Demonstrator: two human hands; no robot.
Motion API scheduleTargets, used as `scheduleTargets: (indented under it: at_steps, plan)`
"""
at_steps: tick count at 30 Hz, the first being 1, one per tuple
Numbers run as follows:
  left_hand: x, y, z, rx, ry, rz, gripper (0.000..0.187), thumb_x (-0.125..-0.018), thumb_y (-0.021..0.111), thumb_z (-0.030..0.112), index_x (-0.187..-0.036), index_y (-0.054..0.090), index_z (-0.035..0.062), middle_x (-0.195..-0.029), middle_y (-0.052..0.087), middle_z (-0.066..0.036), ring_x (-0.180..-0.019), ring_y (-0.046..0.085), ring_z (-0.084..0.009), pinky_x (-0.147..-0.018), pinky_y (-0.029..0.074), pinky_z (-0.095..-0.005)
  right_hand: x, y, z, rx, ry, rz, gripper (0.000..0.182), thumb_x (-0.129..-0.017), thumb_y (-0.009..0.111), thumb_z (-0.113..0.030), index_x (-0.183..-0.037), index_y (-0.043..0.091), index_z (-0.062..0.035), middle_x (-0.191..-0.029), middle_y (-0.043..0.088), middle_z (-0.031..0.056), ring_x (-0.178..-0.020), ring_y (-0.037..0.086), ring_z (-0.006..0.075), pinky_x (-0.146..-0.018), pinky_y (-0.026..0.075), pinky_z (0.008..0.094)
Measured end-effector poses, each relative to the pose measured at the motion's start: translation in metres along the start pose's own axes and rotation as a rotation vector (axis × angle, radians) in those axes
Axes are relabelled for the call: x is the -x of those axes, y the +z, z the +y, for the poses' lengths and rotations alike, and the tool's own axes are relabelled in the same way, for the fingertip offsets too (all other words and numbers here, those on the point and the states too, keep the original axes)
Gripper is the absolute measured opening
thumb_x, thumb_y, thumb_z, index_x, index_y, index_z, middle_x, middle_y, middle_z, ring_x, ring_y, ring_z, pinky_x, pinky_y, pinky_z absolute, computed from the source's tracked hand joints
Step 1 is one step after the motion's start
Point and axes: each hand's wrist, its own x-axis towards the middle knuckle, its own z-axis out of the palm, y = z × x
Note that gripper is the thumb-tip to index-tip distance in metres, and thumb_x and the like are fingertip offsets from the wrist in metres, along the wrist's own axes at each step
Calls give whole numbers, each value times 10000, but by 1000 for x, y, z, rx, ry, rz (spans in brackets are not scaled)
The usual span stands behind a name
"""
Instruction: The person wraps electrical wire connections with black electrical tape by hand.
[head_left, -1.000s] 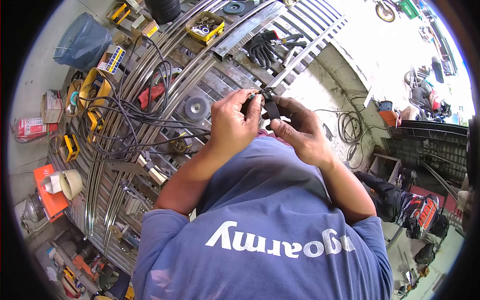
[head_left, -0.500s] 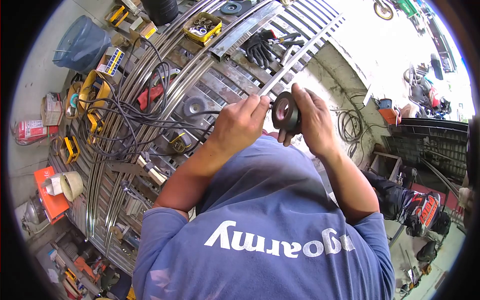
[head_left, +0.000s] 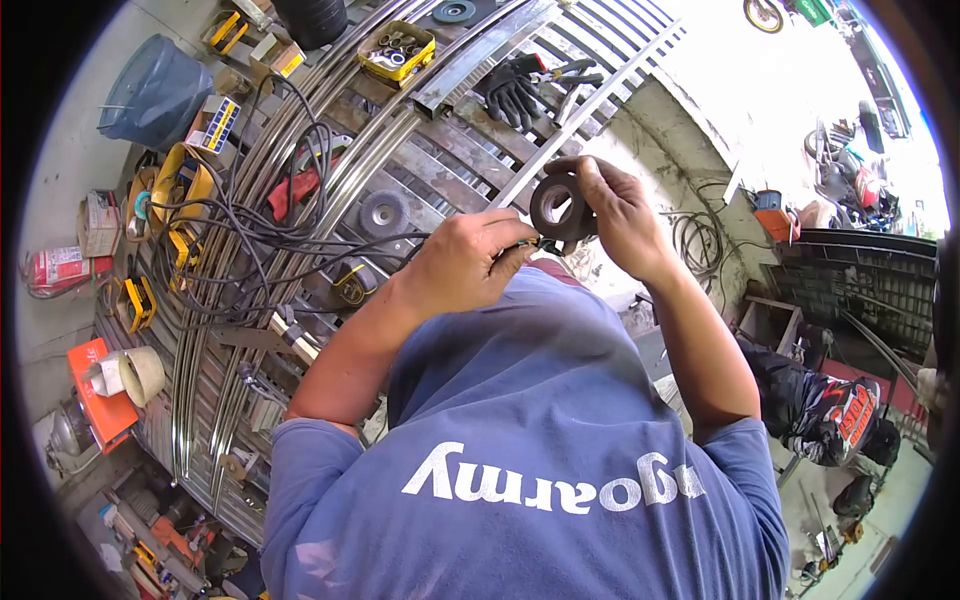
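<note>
My right hand [head_left: 630, 215] grips a roll of black electrical tape [head_left: 545, 205] by its side, fingers over the top and behind it, with the hole facing left. My left hand [head_left: 470, 260] is closed in a pinch on a black cable [head_left: 385, 240], which runs in from the left behind the wrist. A short end pokes out past the fingertips, right below the tape roll. Both hands are close together in front of my blue shirt [head_left: 540, 400], above the edge of the slatted metal bench.
Looped cable [head_left: 250, 235] lies over long shiny metal tubes [head_left: 350, 185] on the bench. Around it are a grinding disc [head_left: 384, 212], a tape measure [head_left: 353, 283], black gloves [head_left: 513, 95] and a yellow box [head_left: 397, 52] of rings. A blue bucket [head_left: 155, 90] stands far left.
The tape roll has tilted to show its hole more and shifted slightly left. My left hand has turned and dropped a little, its fingertips now below the roll.
</note>
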Motion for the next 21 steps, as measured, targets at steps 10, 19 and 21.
scheduleTargets:
  at_steps: [10,19,21]
  plan:
    - [-5,-18,-1,155,-76,-75,157,-1008,803,36,-1149,789,-30,-1053,790,-191,-898,786,-354,-807,618,-417,14,-20,-18,687,-586,-86,763,-892,779,82,-1620,647,-104,-1287,710,174,-1116,772,323,-911,668,424]
    - [-3,-14,8,279,-142,-191,160,-1019,791,129,-1093,781,-13,-987,769,-202,-920,760,-445,-808,598,-508,11,-10,-21,858,-864,-170,579,-829,844,73,-1382,731,-58,-1410,694,165,-1117,789,375,-883,680,459]
    - [-1,-14,5,224,-110,-222,138,-1010,800,91,-1108,783,-5,-984,774,-194,-884,764,-409,-781,598,-469,8,-13,-20,961,-926,-195,497,-845,876,-14,-1315,717,-53,-1353,693,153,-1013,787,353,-828,674,440]
